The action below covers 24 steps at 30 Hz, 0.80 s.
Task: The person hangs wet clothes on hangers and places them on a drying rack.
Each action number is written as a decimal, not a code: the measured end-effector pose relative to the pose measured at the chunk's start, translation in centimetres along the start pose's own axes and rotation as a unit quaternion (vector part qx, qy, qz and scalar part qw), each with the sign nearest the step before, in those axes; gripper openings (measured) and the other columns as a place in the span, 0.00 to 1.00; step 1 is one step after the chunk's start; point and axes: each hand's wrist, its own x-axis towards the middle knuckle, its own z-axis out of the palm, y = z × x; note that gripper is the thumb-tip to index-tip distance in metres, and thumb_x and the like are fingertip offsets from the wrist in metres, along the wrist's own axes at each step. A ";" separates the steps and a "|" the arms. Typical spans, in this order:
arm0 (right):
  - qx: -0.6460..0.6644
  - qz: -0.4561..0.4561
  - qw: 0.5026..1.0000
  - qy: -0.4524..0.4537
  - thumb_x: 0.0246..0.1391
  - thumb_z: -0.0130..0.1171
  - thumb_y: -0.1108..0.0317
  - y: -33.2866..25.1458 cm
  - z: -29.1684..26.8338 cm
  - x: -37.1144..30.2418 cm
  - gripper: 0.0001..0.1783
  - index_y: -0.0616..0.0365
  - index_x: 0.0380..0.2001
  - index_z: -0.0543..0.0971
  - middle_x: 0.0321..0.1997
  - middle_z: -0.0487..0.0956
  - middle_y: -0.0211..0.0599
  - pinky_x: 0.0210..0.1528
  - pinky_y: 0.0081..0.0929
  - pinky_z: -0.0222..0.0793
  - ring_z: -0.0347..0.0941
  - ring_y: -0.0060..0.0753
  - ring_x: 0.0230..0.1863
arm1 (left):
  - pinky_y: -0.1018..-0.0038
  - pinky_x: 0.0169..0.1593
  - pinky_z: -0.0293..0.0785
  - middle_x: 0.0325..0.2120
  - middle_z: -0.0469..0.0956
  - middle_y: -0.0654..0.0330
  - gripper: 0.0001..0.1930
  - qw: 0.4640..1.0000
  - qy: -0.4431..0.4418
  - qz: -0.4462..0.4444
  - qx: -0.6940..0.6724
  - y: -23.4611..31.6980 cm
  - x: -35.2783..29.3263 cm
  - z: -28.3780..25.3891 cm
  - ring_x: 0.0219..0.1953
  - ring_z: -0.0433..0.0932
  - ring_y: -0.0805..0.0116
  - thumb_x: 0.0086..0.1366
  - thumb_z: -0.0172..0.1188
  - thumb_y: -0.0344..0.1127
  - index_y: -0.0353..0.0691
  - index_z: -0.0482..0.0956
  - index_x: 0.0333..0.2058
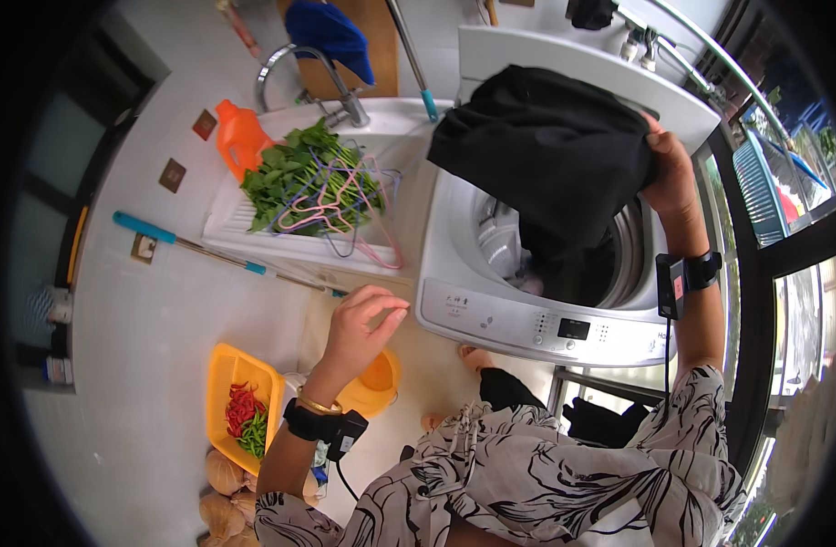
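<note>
Here, a black garment (546,155) — soft, limp, probably light — hangs over the open washing machine (527,319) drum, pinched at its upper edge by the right hand (669,169); the left hand (359,324) hovers empty, fingers loosely curled, beside the machine's front-left corner.

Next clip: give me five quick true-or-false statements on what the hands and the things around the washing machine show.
1. The right hand holds a black garment over the open washing machine. True.
2. The left hand grips the garment too. False: it hovers free, beside the machine's front left corner, holding nothing.
3. Leafy greens and clothes hangers lie on the white washboard by the sink. True.
4. The orange bottle stands on top of the machine. False: it stands left of the greens, by the sink.
5. The yellow basket on the floor holds red and green chillies. True.
</note>
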 end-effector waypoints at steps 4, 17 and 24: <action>0.185 -0.085 0.947 -0.250 0.48 0.41 0.66 -5.6 14.8 -0.2 0.17 0.65 0.39 0.71 0.38 0.76 0.42 0.45 0.28 0.68 0.73 0.35 0.38 | 0.79 0.37 0.68 0.33 0.74 0.62 0.08 0.996 0.080 -0.022 -0.042 3.7 -3.9 -6.6 0.36 0.73 0.72 0.53 0.57 0.27 0.38 0.76 0.35; 0.360 0.247 0.719 -0.540 0.43 0.38 0.68 -1.4 39.0 -10.8 0.15 0.63 0.31 0.71 0.30 0.75 0.37 0.40 0.24 0.67 0.71 0.31 0.31 | 0.69 0.46 0.67 0.37 0.75 0.54 0.14 0.866 0.479 -0.121 -0.082 21.8 -29.0 -10.4 0.42 0.72 0.59 0.56 0.54 0.30 0.33 0.72 0.41; 0.320 0.280 0.665 -0.614 0.43 0.38 0.66 3.1 42.6 -16.4 0.18 0.62 0.35 0.72 0.31 0.75 0.38 0.39 0.24 0.68 0.71 0.30 0.31 | 0.69 0.46 0.67 0.37 0.75 0.53 0.14 0.811 0.561 -0.147 -0.073 28.0 -35.2 -5.6 0.42 0.72 0.58 0.56 0.55 0.30 0.33 0.72 0.41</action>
